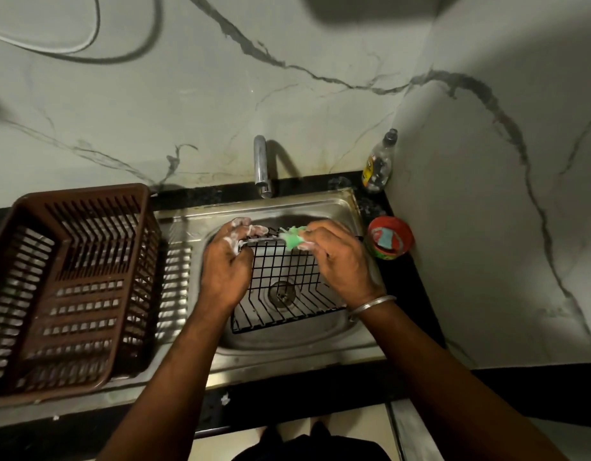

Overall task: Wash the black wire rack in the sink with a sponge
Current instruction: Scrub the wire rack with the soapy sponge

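Note:
The black wire rack (pixel 282 281) lies tilted in the steel sink (pixel 320 207), its far edge raised. My left hand (pixel 227 257), soapy at the fingers, grips the rack's far left corner. My right hand (pixel 337 257) pinches a green sponge (pixel 294 239) and holds it against the rack's far rim. The sink drain (pixel 282 292) shows through the wires.
A brown plastic dish basket (pixel 71 287) stands on the drainboard to the left. The tap (pixel 261 164) reaches over the sink's back edge. A clear bottle (pixel 379 164) and a red tub (pixel 389 237) sit on the black counter at the right, by the marble wall.

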